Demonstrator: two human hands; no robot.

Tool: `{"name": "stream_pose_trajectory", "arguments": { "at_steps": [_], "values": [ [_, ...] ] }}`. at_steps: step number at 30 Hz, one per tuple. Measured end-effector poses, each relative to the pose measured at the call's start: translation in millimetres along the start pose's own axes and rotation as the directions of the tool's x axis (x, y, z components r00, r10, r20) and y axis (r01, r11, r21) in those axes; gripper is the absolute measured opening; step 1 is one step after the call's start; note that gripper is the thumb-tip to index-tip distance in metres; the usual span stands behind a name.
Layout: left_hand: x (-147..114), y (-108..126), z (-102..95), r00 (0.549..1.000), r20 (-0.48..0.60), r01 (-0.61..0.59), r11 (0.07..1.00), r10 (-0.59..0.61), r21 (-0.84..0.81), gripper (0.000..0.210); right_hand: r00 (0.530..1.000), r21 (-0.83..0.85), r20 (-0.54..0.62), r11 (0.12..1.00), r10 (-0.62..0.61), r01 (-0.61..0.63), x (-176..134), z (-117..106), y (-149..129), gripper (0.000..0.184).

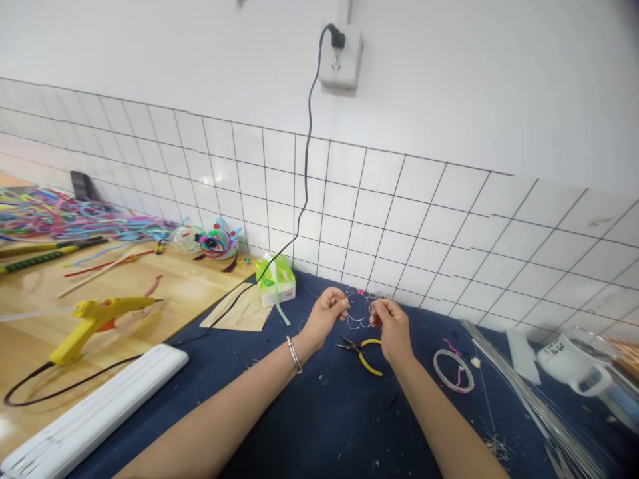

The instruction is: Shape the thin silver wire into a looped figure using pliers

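Note:
Between my two hands is a wire ring (358, 320) with small loops round its edge, shaped like a flower, and a pink spot at its top. My left hand (325, 318) pinches its left side, a metal bangle on that wrist. On the other side my right hand (392, 326) is closed on the ring's right edge. Just below them, on the dark blue cloth (319, 419), lie pliers (368, 351) with yellow handles. Thin loose wire trails near my left hand.
At left are a yellow glue gun (100, 319), a long white box (100, 412), colourful pipe cleaners (74, 213) and a green tissue pack (277, 279). A tape roll (453, 370), a wire bundle (534, 399) and a white mug (574, 362) are at right. A black cord (308, 153) hangs from the socket.

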State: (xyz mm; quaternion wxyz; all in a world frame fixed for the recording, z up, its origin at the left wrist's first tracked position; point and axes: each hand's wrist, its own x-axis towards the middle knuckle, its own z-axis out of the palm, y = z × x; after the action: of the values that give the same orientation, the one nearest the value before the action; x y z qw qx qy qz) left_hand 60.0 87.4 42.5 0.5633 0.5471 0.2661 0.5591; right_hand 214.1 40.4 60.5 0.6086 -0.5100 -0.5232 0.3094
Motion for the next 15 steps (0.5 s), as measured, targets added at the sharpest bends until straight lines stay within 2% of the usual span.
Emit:
{"name": "stream_pose_trajectory", "arguments": {
  "at_steps": [4,7,11,15],
  "values": [
    [-0.5,5.2,-0.8,1.0,0.007,0.001,1.0,-0.001,0.017,0.02,0.999,-0.037,0.039,0.999,-0.011,0.012,0.6,-4.0,-4.9,0.032],
    [1.9,19.7,-7.4,0.999,0.009,-0.044,0.998,0.044,0.037,0.025,0.996,-0.089,0.09,0.996,-0.015,0.023,2.1,-8.0,-11.6,0.03],
    [5.4,46.1,-18.8,0.986,0.107,-0.134,0.989,0.127,0.063,0.021,0.986,-0.16,0.168,0.987,-0.004,0.031,4.2,-6.7,-25.3,0.028],
    [6.8,65.4,-26.9,0.979,0.189,-0.107,0.986,0.082,0.126,0.025,0.962,-0.205,0.272,0.977,0.006,0.052,5.5,5.5,-44.4,0.025]
  ]
}}
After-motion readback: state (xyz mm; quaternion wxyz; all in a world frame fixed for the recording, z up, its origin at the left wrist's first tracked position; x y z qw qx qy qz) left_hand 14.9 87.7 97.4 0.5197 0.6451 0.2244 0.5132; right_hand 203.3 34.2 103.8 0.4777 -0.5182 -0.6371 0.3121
